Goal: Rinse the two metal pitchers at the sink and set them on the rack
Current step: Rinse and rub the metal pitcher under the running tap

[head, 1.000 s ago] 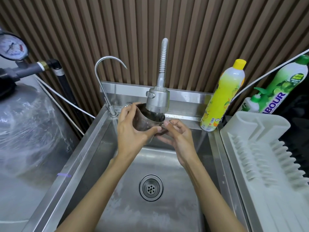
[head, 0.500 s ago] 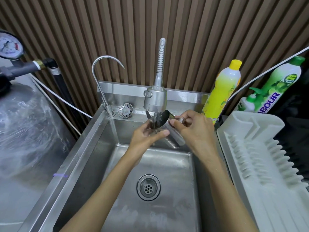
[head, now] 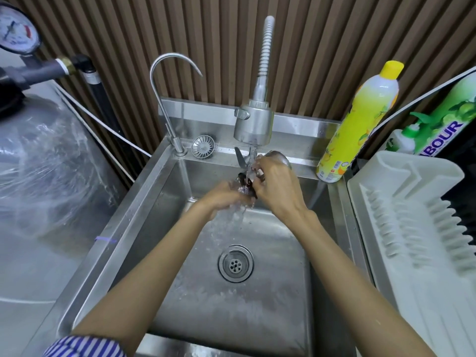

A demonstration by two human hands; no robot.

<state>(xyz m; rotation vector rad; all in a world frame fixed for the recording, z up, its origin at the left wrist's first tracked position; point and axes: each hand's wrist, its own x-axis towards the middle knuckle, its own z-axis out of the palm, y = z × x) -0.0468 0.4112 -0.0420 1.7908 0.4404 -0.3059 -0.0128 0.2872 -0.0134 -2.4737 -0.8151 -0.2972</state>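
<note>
The pitcher (head: 279,157) lies tilted in the upper middle of the frame, directly under the sprayer head (head: 253,124). Its rounded metal end shows above the right hand (head: 277,188) and its dark mouth points down and left. That tilt probably lets the stream run through the inside and spill straight out instead of pooling. The right hand grasps the body, fingers wrapped over it from the right, and hides most of it. The left hand (head: 221,199) is at the mouth end, inside the falling water (head: 242,212). Spray and blur cover its fingers, so I cannot tell whether it clasps the rim or only rubs it.

Only 1 of the 2 pitchers is in view, and neither stands on the rack (head: 412,228) yet, so this looks like the rinse of the first.

Both hands work above the back of the sink (head: 123,222), with the run-off dropping towards the drain (head: 235,264) at lower centre. The basin below and in front of the hands leaves room to turn or shake the pitcher.

The white rack fills the right edge of the frame, just past the sink's right rim. Getting there calls for a lift over that rim. The yellow bottle (head: 360,119) stands at the rear right corner, near the right hand, and could be knocked by a wide swing. The thin curved tap (head: 164,99) rises at the rear left, apart from both hands.
</note>
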